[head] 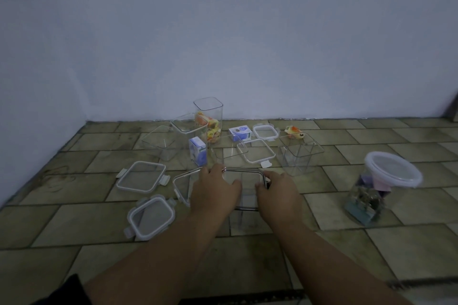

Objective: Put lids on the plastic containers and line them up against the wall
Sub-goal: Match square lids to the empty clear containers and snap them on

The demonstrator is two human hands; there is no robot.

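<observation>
Both my hands are on one clear container [244, 195] standing on the floor [347, 242] directly in front of me. My left hand [215, 189] curls over its near-left rim, fingers bent and closed on the edge. My right hand [278, 192] grips the right rim the same way, thumb to the inside. I judge the two-sided hold is meant to steady the box or square it up; whether a lid is already pressed onto it, I cannot tell, as the top is transparent and the light poor.

Loose lids lie flat around it: one [141, 177] to the left, one [151, 216] nearer me, one [256, 150] just beyond the held box, and a small one [265, 132] close to the wall [223, 44]. Flat and face-up, they are easy to pick.

Open containers stand well short of the wall in a loose cluster: a tall one [209, 116] with coloured contents, a mid one [189, 129] touching or just beside it, a low one [159, 142] at left, another [298, 156] at right. Two small cartons [197, 151] [240, 133] sit among them. A round tub [392, 168], lidded, rests apart at right on a jar.

Judgement: nothing is lined up yet; most lidding remains.
</observation>
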